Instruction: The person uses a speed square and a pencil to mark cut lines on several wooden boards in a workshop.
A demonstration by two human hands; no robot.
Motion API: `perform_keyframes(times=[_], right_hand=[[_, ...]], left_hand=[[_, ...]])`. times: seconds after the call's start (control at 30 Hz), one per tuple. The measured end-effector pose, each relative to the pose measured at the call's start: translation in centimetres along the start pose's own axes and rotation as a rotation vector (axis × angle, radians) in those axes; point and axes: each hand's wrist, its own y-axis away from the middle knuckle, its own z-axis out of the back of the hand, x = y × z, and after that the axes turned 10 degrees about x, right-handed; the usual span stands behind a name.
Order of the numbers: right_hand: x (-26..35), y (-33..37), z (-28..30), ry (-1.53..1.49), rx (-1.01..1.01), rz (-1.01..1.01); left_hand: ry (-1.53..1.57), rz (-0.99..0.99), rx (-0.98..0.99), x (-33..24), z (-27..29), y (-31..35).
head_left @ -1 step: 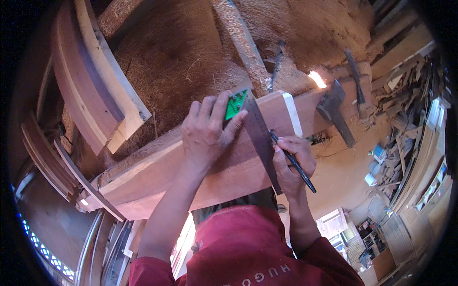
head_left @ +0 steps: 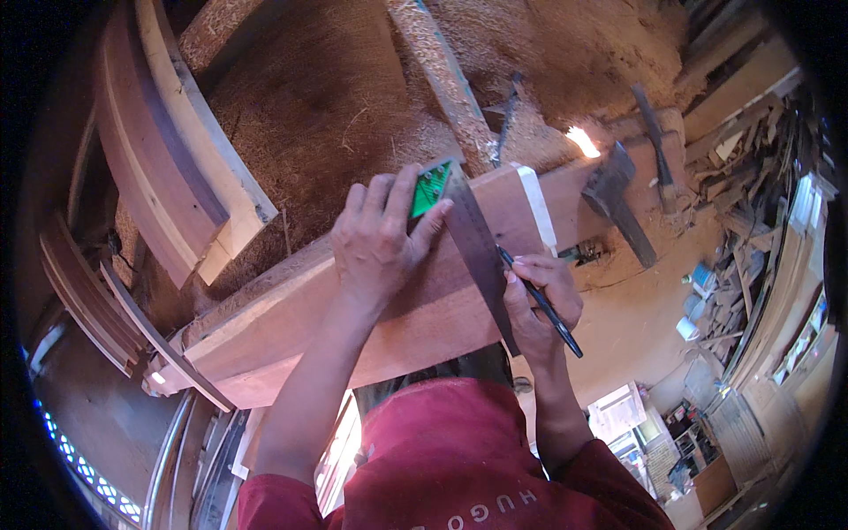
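A long reddish wooden beam [head_left: 406, 331] lies slantwise in front of me. My left hand [head_left: 378, 237] is closed on the green stock of a try square [head_left: 468, 216], thumb on the near side and fingers over the far side. Its dark blade runs across the beam toward my body. To the right of the blade, my right hand [head_left: 543, 300] pinches a black pen [head_left: 549, 314]. The pen's tip is at the wood close beside the blade's edge.
On the right, a hammer [head_left: 609, 181] and a long dark tool [head_left: 655, 141] lie on wood. Curved wooden pieces [head_left: 155, 141] stand at the left. Sawdust and shavings [head_left: 327, 106] cover the far ground. Scrap wood [head_left: 751, 212] is heaped at the far right.
The pen tip has slid slightly along the blade toward me. The left hand keeps its hold on the try square, and the whole view has shifted a little.
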Motion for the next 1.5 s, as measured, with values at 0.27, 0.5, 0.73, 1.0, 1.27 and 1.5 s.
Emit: perform_keyframes(times=[0.27,0.5,0.73,1.0,1.27,1.5], right_hand=[[0.4,8.0,3.2,0.093,-0.027,-0.100],[-0.4,12.5,5.0,0.163,-0.029,-0.159],[0.9,8.9,5.3,0.062,0.092,-0.147],[1.0,1.3,2.4,0.215,0.220,-0.090],[1.5,-9.2,-1.4,0.176,0.195,0.171],[0.9,-11.0,-1.9,0.011,0.198,0.192]], left_hand=[[-0.056,-0.019,-0.051,-0.2,-0.4,0.2],[-0.079,0.005,-0.030,-0.7,0.0,0.4],[-0.073,0.013,-0.027,-0.6,-0.2,0.4],[-0.065,0.034,-0.031,-0.4,-0.1,0.4],[-0.057,0.043,0.009,-0.4,0.1,0.4],[-0.063,0.001,-0.053,-0.2,0.0,0.4]])
